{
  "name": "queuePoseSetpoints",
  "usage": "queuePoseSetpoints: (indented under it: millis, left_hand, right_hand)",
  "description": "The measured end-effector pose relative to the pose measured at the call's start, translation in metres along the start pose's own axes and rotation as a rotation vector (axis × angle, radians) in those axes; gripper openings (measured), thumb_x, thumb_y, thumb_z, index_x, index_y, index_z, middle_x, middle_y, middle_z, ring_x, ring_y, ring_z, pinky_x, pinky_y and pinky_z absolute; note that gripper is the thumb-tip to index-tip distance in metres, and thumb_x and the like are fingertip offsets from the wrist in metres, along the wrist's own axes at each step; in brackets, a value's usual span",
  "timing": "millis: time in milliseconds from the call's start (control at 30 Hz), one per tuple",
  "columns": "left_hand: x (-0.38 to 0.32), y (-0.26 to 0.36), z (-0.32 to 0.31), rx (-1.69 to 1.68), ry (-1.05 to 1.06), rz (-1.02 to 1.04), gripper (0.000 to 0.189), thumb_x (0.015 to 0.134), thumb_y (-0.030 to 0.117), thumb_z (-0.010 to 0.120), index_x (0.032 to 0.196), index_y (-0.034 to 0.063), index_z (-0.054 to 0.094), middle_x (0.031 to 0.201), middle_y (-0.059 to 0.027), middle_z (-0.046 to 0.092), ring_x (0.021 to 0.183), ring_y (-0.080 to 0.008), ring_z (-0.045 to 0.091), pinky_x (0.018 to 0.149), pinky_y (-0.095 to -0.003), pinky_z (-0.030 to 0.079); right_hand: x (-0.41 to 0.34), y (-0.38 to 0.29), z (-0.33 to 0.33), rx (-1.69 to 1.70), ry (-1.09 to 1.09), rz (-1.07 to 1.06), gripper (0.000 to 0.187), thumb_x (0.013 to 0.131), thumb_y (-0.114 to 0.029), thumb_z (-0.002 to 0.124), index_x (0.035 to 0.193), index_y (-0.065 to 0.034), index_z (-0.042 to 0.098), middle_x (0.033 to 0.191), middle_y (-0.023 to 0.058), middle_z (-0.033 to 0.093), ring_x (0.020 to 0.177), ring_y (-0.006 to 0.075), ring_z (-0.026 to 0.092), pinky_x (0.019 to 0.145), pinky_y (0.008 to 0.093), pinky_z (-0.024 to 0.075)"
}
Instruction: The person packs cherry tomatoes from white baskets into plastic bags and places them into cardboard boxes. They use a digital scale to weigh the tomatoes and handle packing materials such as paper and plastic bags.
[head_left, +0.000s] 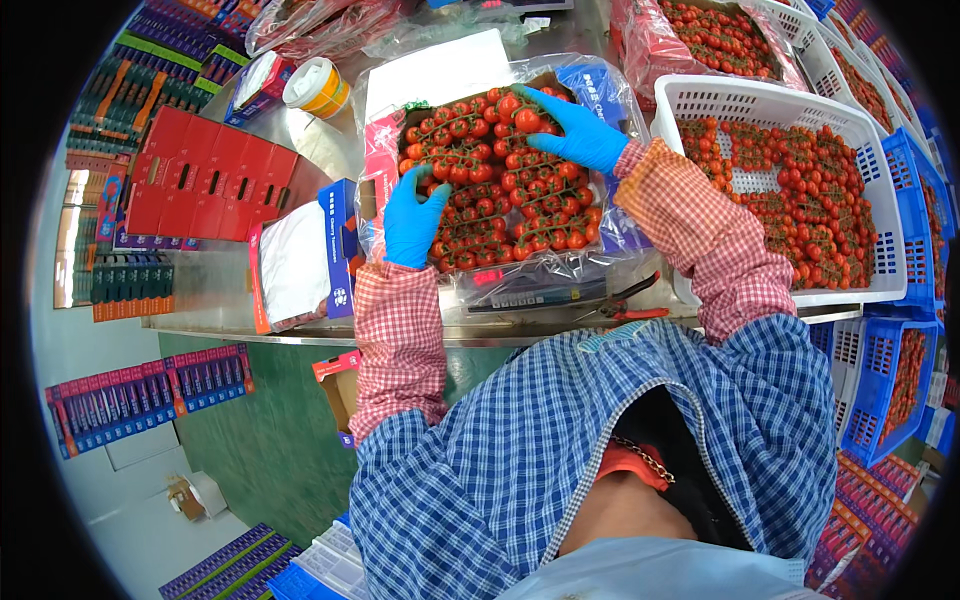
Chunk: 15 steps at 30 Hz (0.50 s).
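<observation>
An open carton (382, 166) lined with clear plastic is filled with vine cherry tomatoes (480, 217). It rests above a digital scale (540, 295) with a lit red display. My left hand (412, 221), in a blue glove, touches the tomatoes at the carton's left side, thumb and fingers apart. At the far side, my right hand (581, 135), also gloved, has its thumb and fingers spread around a cluster of larger-looking tomatoes (525, 118); whether it grips them is unclear. Red-handled pruning snips (634, 309) lie beside the scale.
On the right stands a white perforated crate (780, 88) of vine tomatoes, with blue crates (911, 259) beyond. Left are a paper-lined carton (296, 259), red folded cartons (210, 180) and a white-lidded tub (319, 88). The steel table's edge (480, 335) runs before me.
</observation>
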<state>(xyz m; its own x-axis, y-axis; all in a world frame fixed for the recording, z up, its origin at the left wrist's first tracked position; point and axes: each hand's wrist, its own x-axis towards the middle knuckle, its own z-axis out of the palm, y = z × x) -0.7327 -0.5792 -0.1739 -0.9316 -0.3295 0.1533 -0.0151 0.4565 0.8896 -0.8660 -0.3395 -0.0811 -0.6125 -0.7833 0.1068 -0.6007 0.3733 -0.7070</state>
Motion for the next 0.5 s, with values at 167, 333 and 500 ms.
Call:
queuePoseSetpoints:
  millis: [167, 333, 500]
  left_hand:
    - [0.054, 0.010, 0.025, 0.845, -0.151, 0.599, 0.095, 0.062, 0.053, 0.071, 0.140, 0.0300, 0.022, 0.146, -0.0132, 0.017, 0.132, -0.0393, 0.019, 0.102, -0.0566, 0.021]
    - [0.094, 0.006, 0.051, 0.774, -0.090, 0.490, 0.092, 0.063, 0.055, 0.069, 0.139, 0.0220, 0.029, 0.139, -0.0194, 0.029, 0.126, -0.0384, 0.029, 0.100, -0.0546, 0.026]
    - [0.069, -0.014, 0.056, 0.719, -0.137, 0.546, 0.094, 0.059, 0.036, 0.079, 0.137, 0.0135, 0.032, 0.132, -0.0267, 0.034, 0.119, -0.0425, 0.037, 0.097, -0.0503, 0.032]
  right_hand:
    - [0.003, 0.025, -0.009, -0.648, -0.192, 0.009, 0.078, 0.081, -0.023, 0.062, 0.143, -0.0193, 0.015, 0.134, 0.0143, 0.039, 0.113, 0.0315, 0.046, 0.097, 0.0370, 0.0384]
    - [0.018, 0.053, 0.008, -1.110, -0.054, -0.137, 0.080, 0.077, -0.026, 0.064, 0.142, -0.0246, 0.019, 0.145, 0.0097, 0.021, 0.122, 0.0325, 0.036, 0.093, 0.0504, 0.0352]
    - [0.009, 0.050, 0.016, -0.854, -0.135, -0.315, 0.070, 0.076, -0.033, 0.060, 0.138, -0.0210, 0.031, 0.140, 0.0125, 0.032, 0.129, 0.0355, 0.028, 0.101, 0.0572, 0.0243]
